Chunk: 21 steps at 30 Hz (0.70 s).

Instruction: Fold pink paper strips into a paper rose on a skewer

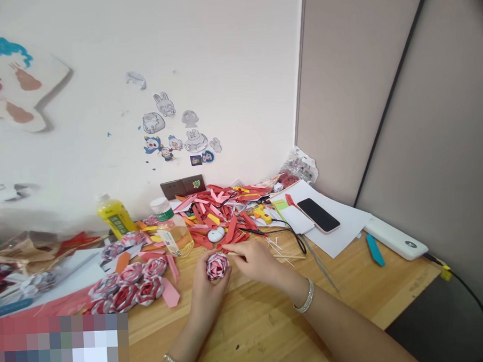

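Note:
A folded pink-and-white paper rose [217, 266] sits upright in my left hand [206, 281], whose fingers and thumb wrap round its sides. Close against the rose's right side is my right hand [251, 260], with fingers curled and the index finger reaching to the rim. Whatever its fingertips pinch is too small to make out. Just behind the hands lie a white rounded case [216, 234] and red folded paper strips [231, 230]. Finished paper roses [125, 294] cluster to the left, beside a pink paper piece [170, 294].
A yellow-labelled bottle [117, 218] and a clear bottle [174, 232] stand behind on the left. A yellow glue gun [262, 214] lies among paper strips. Rightward are a phone [319, 215] on white paper, a teal strip [375, 250] and a white power strip [400, 239].

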Each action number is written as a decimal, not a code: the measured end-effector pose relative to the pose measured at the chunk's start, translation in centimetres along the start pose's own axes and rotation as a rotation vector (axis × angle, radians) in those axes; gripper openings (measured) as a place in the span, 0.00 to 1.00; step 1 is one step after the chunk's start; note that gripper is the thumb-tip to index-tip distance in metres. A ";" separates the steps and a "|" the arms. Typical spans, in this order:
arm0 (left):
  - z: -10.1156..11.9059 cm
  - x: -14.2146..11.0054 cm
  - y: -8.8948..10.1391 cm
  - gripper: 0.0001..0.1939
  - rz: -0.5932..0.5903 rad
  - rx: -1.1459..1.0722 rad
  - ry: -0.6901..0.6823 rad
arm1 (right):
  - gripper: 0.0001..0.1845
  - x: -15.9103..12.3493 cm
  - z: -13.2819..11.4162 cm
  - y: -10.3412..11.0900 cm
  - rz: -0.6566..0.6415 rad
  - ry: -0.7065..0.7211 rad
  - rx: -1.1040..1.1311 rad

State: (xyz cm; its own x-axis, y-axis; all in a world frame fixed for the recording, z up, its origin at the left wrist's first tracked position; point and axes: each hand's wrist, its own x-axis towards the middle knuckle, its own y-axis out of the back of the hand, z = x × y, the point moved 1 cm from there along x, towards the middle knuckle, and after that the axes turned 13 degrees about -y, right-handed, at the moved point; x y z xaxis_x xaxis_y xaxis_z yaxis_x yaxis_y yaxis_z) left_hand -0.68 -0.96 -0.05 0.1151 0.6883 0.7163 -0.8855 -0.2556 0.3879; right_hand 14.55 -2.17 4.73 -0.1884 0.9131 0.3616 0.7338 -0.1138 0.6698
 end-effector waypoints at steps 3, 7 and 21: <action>0.2 0.0 0.0 0.25 0.065 -0.071 0.076 | 0.17 0.2 0.3 0.1 -0.010 -0.002 -0.008; 0.1 0.3 0.0 0.23 0.094 -0.259 0.141 | 0.16 0.2 0.3 -0.1 -0.040 0.020 -0.026; 0.0 -0.1 0.0 0.22 0.060 -0.032 0.070 | 0.09 0.0 0.1 -0.3 0.033 -0.012 0.052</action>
State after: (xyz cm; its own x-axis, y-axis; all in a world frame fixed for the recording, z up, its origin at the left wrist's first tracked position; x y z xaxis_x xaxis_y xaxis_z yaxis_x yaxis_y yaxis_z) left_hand -0.73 -1.00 -0.11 0.0311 0.7182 0.6951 -0.9040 -0.2765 0.3261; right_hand 14.44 -2.14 4.47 -0.1562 0.9137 0.3752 0.7726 -0.1236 0.6228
